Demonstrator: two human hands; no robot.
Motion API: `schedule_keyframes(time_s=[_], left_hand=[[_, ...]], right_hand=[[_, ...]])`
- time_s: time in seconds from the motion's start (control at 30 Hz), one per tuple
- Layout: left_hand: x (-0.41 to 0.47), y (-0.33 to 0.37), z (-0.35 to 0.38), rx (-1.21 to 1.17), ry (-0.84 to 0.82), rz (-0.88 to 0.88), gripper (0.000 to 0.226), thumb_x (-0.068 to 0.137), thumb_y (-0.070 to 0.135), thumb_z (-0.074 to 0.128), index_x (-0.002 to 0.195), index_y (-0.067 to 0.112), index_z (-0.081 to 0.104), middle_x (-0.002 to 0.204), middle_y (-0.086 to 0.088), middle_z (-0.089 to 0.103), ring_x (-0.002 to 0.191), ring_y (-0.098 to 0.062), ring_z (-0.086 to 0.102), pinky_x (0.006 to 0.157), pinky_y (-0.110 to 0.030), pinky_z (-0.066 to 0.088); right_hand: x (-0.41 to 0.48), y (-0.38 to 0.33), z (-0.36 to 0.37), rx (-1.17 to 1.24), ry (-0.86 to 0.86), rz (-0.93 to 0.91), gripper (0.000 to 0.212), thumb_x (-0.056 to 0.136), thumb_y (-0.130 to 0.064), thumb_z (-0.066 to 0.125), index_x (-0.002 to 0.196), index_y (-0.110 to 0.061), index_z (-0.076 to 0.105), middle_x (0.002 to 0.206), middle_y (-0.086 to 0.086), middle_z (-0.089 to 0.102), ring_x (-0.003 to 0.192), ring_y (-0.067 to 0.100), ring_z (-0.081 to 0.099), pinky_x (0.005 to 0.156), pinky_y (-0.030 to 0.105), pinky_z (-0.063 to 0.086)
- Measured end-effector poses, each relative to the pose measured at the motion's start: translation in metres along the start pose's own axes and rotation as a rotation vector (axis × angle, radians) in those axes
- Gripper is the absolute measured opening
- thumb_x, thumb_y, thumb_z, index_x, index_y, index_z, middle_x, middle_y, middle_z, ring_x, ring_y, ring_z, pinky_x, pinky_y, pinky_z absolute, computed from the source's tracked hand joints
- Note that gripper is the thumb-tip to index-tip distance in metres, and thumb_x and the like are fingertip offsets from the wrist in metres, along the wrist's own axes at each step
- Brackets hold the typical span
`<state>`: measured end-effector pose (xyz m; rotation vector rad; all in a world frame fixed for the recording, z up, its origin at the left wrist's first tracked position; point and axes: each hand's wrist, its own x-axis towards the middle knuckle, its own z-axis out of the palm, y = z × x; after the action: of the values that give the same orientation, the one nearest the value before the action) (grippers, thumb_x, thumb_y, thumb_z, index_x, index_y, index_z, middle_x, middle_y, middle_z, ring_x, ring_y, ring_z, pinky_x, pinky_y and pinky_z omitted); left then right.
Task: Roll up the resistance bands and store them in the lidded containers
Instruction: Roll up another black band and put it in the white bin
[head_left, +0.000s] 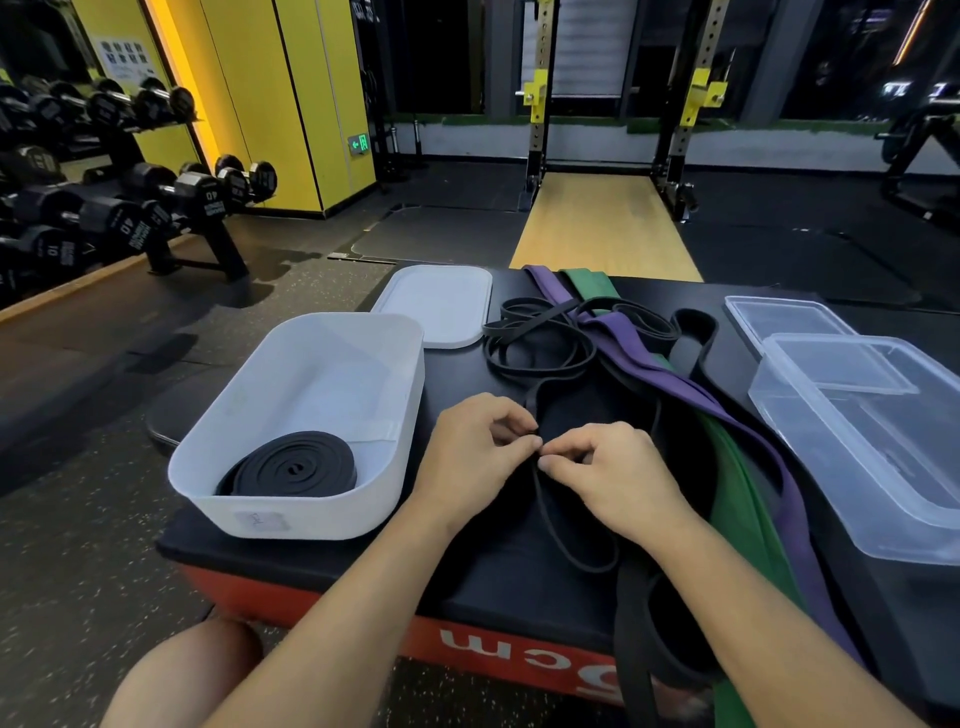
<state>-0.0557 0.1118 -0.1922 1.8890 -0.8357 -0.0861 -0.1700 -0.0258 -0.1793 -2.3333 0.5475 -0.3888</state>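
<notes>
As left hand (467, 448) pinches band (529, 404), right hand (614, 468) mirrors.

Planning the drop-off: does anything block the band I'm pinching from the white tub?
Nothing visible. The thin black rubber band sits right of the uncovered white plastic tub; the flat white lid lies behind it, one rolled black band inside.

A rack of black hexagonal dumbbells (130, 197) stands at ten o'clock beside glossy yellow wall panels (291, 104) (a green exit sign (358, 142) glows at their edge). At twelve, a pale wooden lifting platform (602, 223) lies between yellow-bracketed steel rack uprights (540, 104). Dark speckled rubber floor (78, 545) lies at eight.
</notes>
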Motion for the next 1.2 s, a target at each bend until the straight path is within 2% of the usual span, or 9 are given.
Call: schedule_keyframes(time_s=[0.17,0.27,0.37,0.5,0.67,0.83,0.97,1.1,1.2], left_hand=[[0.003,0.0,0.0,0.027,0.044,-0.041,0.016,0.082,0.016,0.084,0.083,0.024,0.071,0.089,0.01,0.07,0.074,0.0,0.068,0.074,-0.017,0.052],[0.003,0.001,-0.001,0.033,0.046,-0.061,0.012,0.083,0.016,0.084,0.084,0.023,0.073,0.087,0.011,0.072,0.074,0.002,0.068,0.073,-0.015,0.052],[0.003,0.001,-0.002,0.016,0.029,-0.079,0.011,0.083,0.016,0.083,0.082,0.023,0.075,0.082,0.013,0.073,0.074,0.001,0.068,0.073,-0.017,0.054],[0.004,-0.002,-0.003,0.015,0.004,-0.059,0.013,0.087,0.014,0.077,0.082,0.026,0.074,0.082,0.015,0.073,0.078,-0.002,0.069,0.077,-0.021,0.055],[0.002,0.0,-0.007,-0.12,-0.066,-0.055,0.018,0.096,0.002,0.064,0.095,0.02,0.069,0.097,0.007,0.068,0.081,-0.009,0.075,0.085,-0.035,0.062],[-0.005,0.007,-0.01,-0.173,-0.18,-0.002,0.029,0.089,-0.002,0.062,0.096,0.026,0.06,0.097,0.007,0.062,0.087,-0.015,0.076,0.085,-0.033,0.059],[-0.007,0.006,-0.006,-0.127,-0.17,0.056,0.029,0.085,-0.002,0.065,0.098,0.025,0.062,0.101,0.002,0.063,0.096,-0.012,0.073,0.092,-0.031,0.059],[-0.006,0.002,-0.005,0.045,-0.098,0.138,0.032,0.086,0.008,0.074,0.113,0.025,0.072,0.111,0.013,0.064,0.109,0.001,0.063,0.099,-0.012,0.046],[-0.001,-0.002,-0.003,0.239,-0.099,0.154,0.038,0.091,0.01,0.068,0.124,0.027,0.073,0.12,0.016,0.067,0.115,-0.001,0.058,0.104,-0.019,0.043]], right_hand=[[-0.003,-0.003,0.001,-0.056,-0.046,-0.061,0.011,0.086,-0.052,0.071,0.091,-0.044,0.077,0.083,-0.022,0.068,0.071,0.0,0.054,0.079,0.034,0.052],[-0.008,-0.011,-0.001,-0.164,-0.129,-0.09,0.061,0.064,-0.088,0.057,0.104,-0.045,0.072,0.091,-0.02,0.063,0.079,-0.002,0.056,0.078,0.031,0.051],[-0.012,-0.018,-0.001,-0.303,-0.171,-0.145,0.075,0.058,-0.095,0.057,0.111,-0.043,0.065,0.091,-0.017,0.058,0.086,-0.001,0.055,0.081,0.032,0.051],[-0.009,-0.012,0.003,-0.248,-0.154,-0.208,0.068,0.062,-0.088,0.059,0.108,-0.039,0.063,0.094,-0.018,0.053,0.094,-0.001,0.049,0.087,0.028,0.044],[-0.001,0.001,0.01,-0.151,-0.059,-0.213,0.012,0.088,-0.04,0.074,0.096,-0.037,0.066,0.102,-0.019,0.052,0.098,0.001,0.045,0.089,0.034,0.048],[0.001,0.005,0.011,-0.114,0.006,-0.197,0.03,0.085,-0.039,0.079,0.11,-0.039,0.064,0.09,-0.013,0.049,0.088,0.004,0.048,0.077,0.032,0.048],[0.006,0.008,0.009,-0.236,0.106,-0.1,0.017,0.088,-0.047,0.075,0.099,-0.034,0.072,0.09,-0.012,0.047,0.091,0.012,0.053,0.075,0.031,0.043],[0.009,0.017,0.001,-0.332,0.261,0.066,0.018,0.093,-0.044,0.07,0.093,-0.026,0.068,0.097,-0.006,0.047,0.089,0.023,0.057,0.08,0.036,0.047],[0.008,0.016,0.001,-0.357,0.27,0.048,0.017,0.093,-0.041,0.071,0.093,-0.024,0.068,0.099,-0.006,0.045,0.09,0.021,0.053,0.083,0.035,0.045]])
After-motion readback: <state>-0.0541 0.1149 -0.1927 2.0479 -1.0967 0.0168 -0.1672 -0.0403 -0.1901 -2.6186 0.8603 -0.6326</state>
